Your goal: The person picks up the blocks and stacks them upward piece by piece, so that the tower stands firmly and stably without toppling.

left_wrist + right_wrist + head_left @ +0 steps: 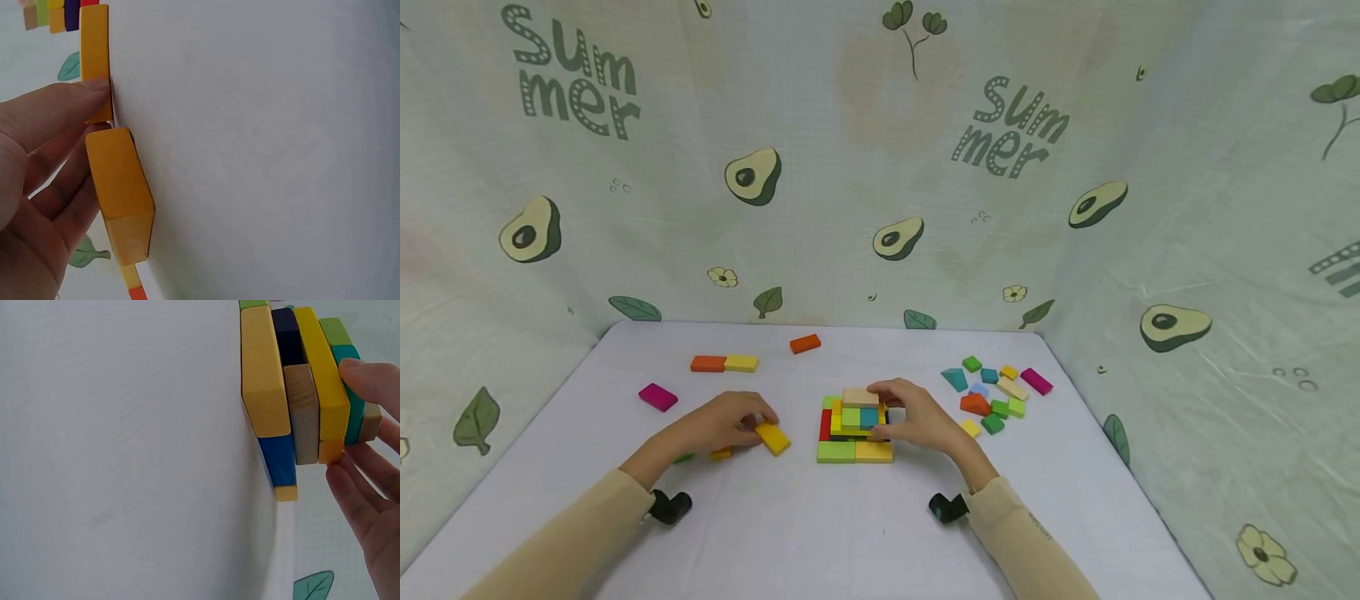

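A stepped stack of coloured wooden blocks [837, 452] stands mid-table, its layers smaller toward the top. My right hand [916, 417] holds the stack's upper right side. In the right wrist view its thumb lies against a teal block [350, 394], while the fingers reach round the far side near a natural wood block [370, 422]. Left of the stack, my left hand [726, 419] pinches a yellow-orange block [772, 438] between thumb and fingers, low over the table. Another orange block [120, 181] lies by that hand, with a green block [683, 458] partly hidden under the wrist.
Several small loose blocks, including an orange-red one [975, 404], are scattered at right near a magenta block [1037, 381]. At back left are an orange block [707, 364], a yellow block [742, 363] and another magenta block [658, 397]. A red-orange block [805, 343] lies behind the stack.
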`<state>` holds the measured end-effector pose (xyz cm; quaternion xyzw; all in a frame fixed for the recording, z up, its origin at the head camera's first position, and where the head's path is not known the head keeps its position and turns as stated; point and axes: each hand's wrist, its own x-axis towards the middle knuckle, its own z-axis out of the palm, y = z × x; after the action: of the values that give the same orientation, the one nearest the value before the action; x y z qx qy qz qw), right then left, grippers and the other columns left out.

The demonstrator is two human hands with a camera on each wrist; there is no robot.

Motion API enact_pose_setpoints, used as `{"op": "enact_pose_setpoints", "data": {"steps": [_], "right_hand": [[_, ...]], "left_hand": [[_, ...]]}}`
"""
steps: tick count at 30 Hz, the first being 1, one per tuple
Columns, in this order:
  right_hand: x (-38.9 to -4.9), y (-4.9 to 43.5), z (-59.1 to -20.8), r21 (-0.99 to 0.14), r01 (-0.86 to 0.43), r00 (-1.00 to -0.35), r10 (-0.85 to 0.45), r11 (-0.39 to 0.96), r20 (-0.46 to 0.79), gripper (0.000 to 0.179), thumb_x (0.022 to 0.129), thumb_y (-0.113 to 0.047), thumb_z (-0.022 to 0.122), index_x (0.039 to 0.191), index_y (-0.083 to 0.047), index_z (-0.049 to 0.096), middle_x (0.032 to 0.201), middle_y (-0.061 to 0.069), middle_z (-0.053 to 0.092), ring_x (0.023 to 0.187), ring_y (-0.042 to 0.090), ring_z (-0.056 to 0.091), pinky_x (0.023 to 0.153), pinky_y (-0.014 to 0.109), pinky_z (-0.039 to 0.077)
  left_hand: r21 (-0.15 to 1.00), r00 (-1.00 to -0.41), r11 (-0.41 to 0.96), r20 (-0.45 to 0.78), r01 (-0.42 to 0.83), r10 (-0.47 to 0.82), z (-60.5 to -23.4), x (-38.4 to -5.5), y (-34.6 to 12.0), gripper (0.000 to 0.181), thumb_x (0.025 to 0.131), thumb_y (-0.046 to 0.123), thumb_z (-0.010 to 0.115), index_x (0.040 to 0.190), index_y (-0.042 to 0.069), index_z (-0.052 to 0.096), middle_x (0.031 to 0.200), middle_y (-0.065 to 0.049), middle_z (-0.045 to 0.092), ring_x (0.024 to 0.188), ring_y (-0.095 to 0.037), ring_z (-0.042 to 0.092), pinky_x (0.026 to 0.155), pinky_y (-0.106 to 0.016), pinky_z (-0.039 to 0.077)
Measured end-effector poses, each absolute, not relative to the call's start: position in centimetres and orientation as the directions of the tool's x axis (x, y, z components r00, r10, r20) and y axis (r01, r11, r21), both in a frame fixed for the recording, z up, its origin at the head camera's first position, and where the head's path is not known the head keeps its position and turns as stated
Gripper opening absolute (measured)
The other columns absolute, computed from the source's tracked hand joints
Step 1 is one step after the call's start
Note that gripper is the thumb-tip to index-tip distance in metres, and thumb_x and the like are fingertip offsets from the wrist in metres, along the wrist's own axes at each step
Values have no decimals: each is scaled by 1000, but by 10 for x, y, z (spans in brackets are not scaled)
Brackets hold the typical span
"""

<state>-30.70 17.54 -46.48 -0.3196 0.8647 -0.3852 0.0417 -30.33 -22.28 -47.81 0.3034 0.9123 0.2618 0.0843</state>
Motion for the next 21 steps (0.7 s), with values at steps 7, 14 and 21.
{"op": "enact_pose_setpoints", "data": {"steps": [7,14,21], "right_hand": [[-307,175,-466,-685,-528,-790,-586,502,179,65,90,-25,88,147,-14,59,143,-1,62,126,18,63,111,41,52],[-307,175,-467,-683,-528,-790,-588,505,175,65,91,-26,88,148,-15,58,143,-1,62,126,19,63,111,42,52],[-308,176,-466,-687,-524,-791,-587,503,173,65,91,-26,88,147,-15,58,142,-1,62,126,18,63,112,39,52]], "left_hand": [[525,-838,711,9,468,545,-472,-302,-214,27,91,25,87,114,30,74,111,16,68,98,-9,63,86,-24,58],[521,-830,673,137,524,540,-453,-299,-194,29,89,25,88,115,27,75,109,14,69,96,-7,67,87,-33,62],[553,-812,615,227,561,537,-441,-296,-159,31,90,24,88,118,23,75,110,11,70,96,-7,68,87,-34,63]]}}
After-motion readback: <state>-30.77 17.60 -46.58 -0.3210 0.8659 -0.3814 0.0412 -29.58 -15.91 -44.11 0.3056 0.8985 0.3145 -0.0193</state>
